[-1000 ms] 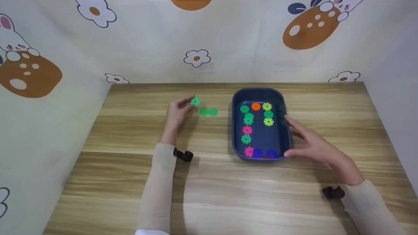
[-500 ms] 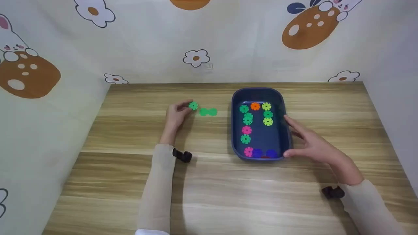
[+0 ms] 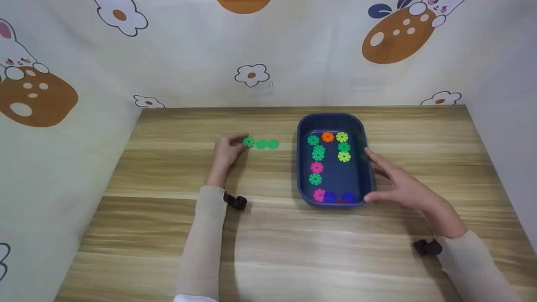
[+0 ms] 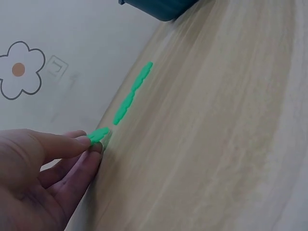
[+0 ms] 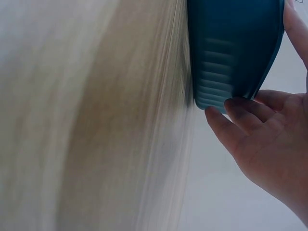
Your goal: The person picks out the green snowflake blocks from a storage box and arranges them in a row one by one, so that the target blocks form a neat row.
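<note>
My left hand point(image 3: 228, 150) pinches a green notched building disc point(image 3: 248, 141) between thumb and fingers, low over the table; in the left wrist view this disc point(image 4: 99, 134) is tilted, seen almost edge-on. Just right of it lies a pair of green discs point(image 3: 261, 144) joined in a row, with a small gap to the held one. My right hand point(image 3: 400, 184) rests spread against the right side of a dark blue plastic bin point(image 3: 300, 167). In the right wrist view its fingers touch the bin's outer wall point(image 5: 226, 53).
Inside the bin lie several notched discs, among them a green disc point(image 3: 315, 179), a pink disc point(image 3: 316, 167), an orange disc point(image 3: 327, 137), a yellow disc point(image 3: 344, 157) and a dark blue disc point(image 3: 348, 197). A patterned cloth wall point(image 3: 310, 54) stands behind the wooden table point(image 3: 268, 251).
My left hand has brought the held green disc down and slightly left, from above to level with the joined pair. My right hand and the bin stay where they were.
</note>
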Demonstrator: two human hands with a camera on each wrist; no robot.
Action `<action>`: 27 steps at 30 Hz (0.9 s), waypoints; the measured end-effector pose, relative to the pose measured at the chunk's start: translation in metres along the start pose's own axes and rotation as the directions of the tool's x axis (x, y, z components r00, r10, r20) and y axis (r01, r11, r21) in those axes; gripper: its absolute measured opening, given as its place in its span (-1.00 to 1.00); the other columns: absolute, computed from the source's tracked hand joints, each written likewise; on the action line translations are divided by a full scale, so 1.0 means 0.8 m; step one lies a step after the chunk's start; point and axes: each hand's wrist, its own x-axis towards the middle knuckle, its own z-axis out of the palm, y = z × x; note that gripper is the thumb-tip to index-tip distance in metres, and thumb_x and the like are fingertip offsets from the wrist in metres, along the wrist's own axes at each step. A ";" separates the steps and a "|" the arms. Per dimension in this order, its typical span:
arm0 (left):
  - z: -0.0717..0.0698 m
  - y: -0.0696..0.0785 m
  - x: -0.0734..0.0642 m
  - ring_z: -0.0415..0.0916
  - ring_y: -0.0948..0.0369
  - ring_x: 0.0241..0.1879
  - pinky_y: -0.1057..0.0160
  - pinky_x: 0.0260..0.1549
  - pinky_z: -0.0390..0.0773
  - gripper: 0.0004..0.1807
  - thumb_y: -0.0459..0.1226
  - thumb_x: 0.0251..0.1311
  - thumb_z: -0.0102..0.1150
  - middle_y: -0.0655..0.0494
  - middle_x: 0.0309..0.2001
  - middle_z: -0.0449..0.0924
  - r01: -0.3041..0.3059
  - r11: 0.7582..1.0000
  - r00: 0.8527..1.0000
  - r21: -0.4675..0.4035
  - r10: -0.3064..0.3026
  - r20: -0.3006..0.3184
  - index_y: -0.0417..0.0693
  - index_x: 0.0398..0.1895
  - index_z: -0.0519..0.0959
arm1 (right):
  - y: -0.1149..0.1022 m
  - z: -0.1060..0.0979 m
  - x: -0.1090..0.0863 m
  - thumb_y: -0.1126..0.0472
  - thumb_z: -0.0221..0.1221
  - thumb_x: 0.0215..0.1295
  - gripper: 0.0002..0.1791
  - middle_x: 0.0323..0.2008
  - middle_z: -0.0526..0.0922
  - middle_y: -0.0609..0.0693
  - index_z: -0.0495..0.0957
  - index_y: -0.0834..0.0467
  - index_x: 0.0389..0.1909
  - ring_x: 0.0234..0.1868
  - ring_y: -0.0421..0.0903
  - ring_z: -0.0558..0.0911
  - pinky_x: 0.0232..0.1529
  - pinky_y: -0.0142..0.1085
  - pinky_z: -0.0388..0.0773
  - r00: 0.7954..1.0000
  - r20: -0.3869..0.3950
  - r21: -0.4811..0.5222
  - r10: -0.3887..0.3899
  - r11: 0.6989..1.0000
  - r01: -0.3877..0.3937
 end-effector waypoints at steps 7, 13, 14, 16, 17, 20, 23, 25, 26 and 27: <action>0.001 0.002 -0.001 0.58 0.05 0.16 0.14 0.19 0.55 -0.63 -0.43 0.28 0.21 -0.12 0.17 0.63 0.014 0.999 1.000 0.035 -0.014 0.006 -0.18 0.15 0.61 | 0.000 0.000 0.000 0.15 0.48 0.08 0.21 0.58 -0.07 0.25 -0.14 -0.06 0.61 0.46 0.42 0.19 0.40 0.30 0.16 1.000 -0.001 0.010 0.005 1.000 -0.005; -0.002 0.006 -0.004 0.55 0.07 0.21 0.14 0.24 0.51 -0.62 -0.39 0.30 0.19 -0.09 0.22 0.60 0.040 0.997 0.999 0.063 -0.041 0.017 -0.13 0.19 0.60 | 0.000 0.000 0.000 0.15 0.48 0.07 0.22 0.59 -0.08 0.26 -0.15 -0.02 0.61 0.47 0.40 0.19 0.41 0.25 0.18 1.000 0.002 -0.004 -0.006 1.000 0.006; -0.002 0.007 -0.004 0.55 0.06 0.22 0.14 0.24 0.51 -0.62 -0.39 0.30 0.18 -0.10 0.22 0.60 0.039 0.997 0.999 0.064 -0.040 0.017 -0.14 0.19 0.60 | -0.001 0.000 0.000 0.15 0.48 0.07 0.23 0.59 -0.09 0.26 -0.16 -0.01 0.61 0.47 0.40 0.19 0.41 0.24 0.18 1.000 0.003 -0.006 -0.007 1.000 0.007; -0.003 0.008 -0.005 0.54 0.06 0.22 0.14 0.24 0.51 -0.62 -0.40 0.31 0.17 -0.10 0.22 0.60 0.037 0.997 0.999 0.060 -0.038 0.017 -0.15 0.19 0.60 | -0.001 0.000 -0.001 0.13 0.48 0.07 0.23 0.59 -0.09 0.26 -0.16 -0.04 0.61 0.47 0.41 0.19 0.41 0.25 0.17 1.000 0.004 -0.008 0.000 1.000 0.000; -0.003 0.008 -0.005 0.55 0.06 0.22 0.14 0.24 0.51 -0.62 -0.40 0.31 0.16 -0.11 0.21 0.60 0.035 0.998 0.999 0.052 -0.036 0.015 -0.17 0.19 0.60 | -0.001 0.000 -0.001 0.12 0.48 0.07 0.23 0.59 -0.09 0.25 -0.16 -0.06 0.61 0.47 0.41 0.19 0.41 0.27 0.17 1.000 0.004 -0.009 0.004 1.000 -0.004; -0.004 0.008 -0.006 0.54 0.05 0.23 0.14 0.25 0.50 -0.63 -0.41 0.33 0.15 -0.12 0.21 0.61 0.035 0.999 0.999 0.037 -0.036 0.013 -0.19 0.19 0.59 | -0.002 0.000 -0.001 0.10 0.48 0.07 0.22 0.59 -0.09 0.26 -0.15 -0.08 0.61 0.46 0.43 0.19 0.41 0.29 0.16 1.000 0.003 -0.013 0.013 1.000 -0.013; -0.004 0.008 -0.007 0.53 0.06 0.25 0.15 0.27 0.49 -0.63 -0.40 0.35 0.14 -0.12 0.21 0.61 0.040 0.999 0.999 0.032 -0.040 0.009 -0.20 0.20 0.58 | -0.002 0.000 -0.001 0.10 0.48 0.07 0.22 0.59 -0.08 0.26 -0.15 -0.08 0.61 0.46 0.42 0.19 0.41 0.30 0.15 1.000 0.004 -0.014 0.013 1.000 -0.013; -0.004 0.008 -0.007 0.52 0.06 0.26 0.15 0.28 0.48 -0.64 -0.40 0.35 0.13 -0.12 0.20 0.61 0.040 0.999 0.999 0.036 -0.040 0.003 -0.21 0.20 0.57 | -0.002 0.000 -0.001 0.09 0.48 0.07 0.22 0.59 -0.08 0.25 -0.16 -0.08 0.61 0.47 0.41 0.19 0.41 0.30 0.15 1.000 0.006 -0.013 0.019 1.000 -0.019; -0.003 0.008 -0.007 0.52 0.06 0.26 0.16 0.28 0.48 -0.64 -0.39 0.35 0.13 -0.12 0.20 0.61 0.038 0.999 0.999 0.036 -0.038 0.000 -0.21 0.20 0.57 | -0.002 0.000 0.000 0.09 0.48 0.07 0.22 0.59 -0.08 0.24 -0.16 -0.08 0.61 0.47 0.41 0.18 0.41 0.30 0.15 1.000 0.007 -0.011 0.021 1.000 -0.021; -0.003 0.009 -0.007 0.52 0.06 0.26 0.16 0.29 0.48 -0.64 -0.39 0.35 0.13 -0.13 0.20 0.61 0.036 0.999 0.999 0.037 -0.036 -0.003 -0.22 0.20 0.57 | -0.002 0.000 0.000 0.09 0.48 0.07 0.22 0.59 -0.08 0.24 -0.16 -0.08 0.61 0.47 0.41 0.18 0.41 0.29 0.15 1.000 0.007 -0.008 0.021 1.000 -0.021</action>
